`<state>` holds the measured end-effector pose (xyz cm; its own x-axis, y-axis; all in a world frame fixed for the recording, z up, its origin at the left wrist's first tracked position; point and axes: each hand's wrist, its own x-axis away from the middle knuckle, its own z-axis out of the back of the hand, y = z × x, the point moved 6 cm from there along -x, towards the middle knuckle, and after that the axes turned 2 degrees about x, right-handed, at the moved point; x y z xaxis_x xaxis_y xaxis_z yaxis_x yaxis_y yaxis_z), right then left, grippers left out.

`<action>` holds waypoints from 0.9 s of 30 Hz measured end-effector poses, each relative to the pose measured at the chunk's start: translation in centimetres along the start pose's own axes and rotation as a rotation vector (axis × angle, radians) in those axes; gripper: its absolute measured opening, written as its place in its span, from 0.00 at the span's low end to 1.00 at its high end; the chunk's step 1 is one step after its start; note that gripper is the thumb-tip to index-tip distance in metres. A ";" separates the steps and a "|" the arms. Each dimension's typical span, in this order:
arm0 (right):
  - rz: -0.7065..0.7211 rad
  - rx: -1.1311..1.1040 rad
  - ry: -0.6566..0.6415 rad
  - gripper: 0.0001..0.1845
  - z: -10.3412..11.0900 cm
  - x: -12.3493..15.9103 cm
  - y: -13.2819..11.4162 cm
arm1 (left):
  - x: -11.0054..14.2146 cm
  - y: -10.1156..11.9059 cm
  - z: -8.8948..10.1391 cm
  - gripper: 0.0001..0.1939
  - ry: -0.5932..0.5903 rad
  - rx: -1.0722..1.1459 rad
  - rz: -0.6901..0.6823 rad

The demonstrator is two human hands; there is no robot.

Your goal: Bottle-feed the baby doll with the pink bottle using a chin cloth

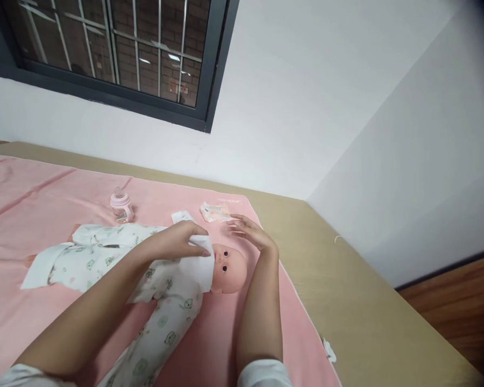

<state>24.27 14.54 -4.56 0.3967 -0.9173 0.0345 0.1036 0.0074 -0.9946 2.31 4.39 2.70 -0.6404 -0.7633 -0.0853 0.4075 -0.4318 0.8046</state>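
A baby doll (230,271) lies on its back in a white printed outfit (169,282), its head toward the right. My left hand (181,242) pinches a white tissue (199,267) between thumb and fingers, and the tissue spreads over the doll's neck and chin. Above the doll's head, my right hand (248,231) is held with its fingers stretched out and nothing in them. Just beyond those fingertips lies a small soft plastic pack (214,212), partly white and partly peach.
A pink baby bottle (121,205) with handles stands on the pink blanket (44,193), past the doll's legs. The blanket covers much of a wooden surface (331,258). A small white item (329,350) rests at the blanket's right edge. Walls and a barred window (116,48) rise behind.
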 end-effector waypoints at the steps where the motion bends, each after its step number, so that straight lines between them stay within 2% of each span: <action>1: -0.002 -0.060 -0.033 0.28 -0.4 -0.5 0.9 | -0.3 -0.2 -0.5 0.13 -0.014 -0.053 0.011; 5: -0.016 -0.291 -0.136 0.28 -1.7 -2.3 4.4 | -0.7 -0.5 -1.9 0.10 -0.060 -0.179 0.083; 10: -0.073 -0.387 -0.128 0.25 -2.0 -3.2 7.3 | -0.7 -0.8 -2.7 0.07 -0.063 -0.295 0.122; 18: -0.052 -0.465 -0.045 0.20 -1.5 -3.9 8.7 | -1.3 -1.3 -3.0 0.08 -0.015 -0.384 0.104; 27: -0.058 -0.466 -0.011 0.18 -1.5 -3.9 8.3 | -1.4 -1.3 -2.1 0.10 0.053 -0.439 0.112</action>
<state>22.19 17.55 -13.14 0.4119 -0.9068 0.0895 -0.2942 -0.2253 -0.9288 4.09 5.01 0.57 -0.5468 -0.8357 -0.0513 0.7173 -0.4991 0.4861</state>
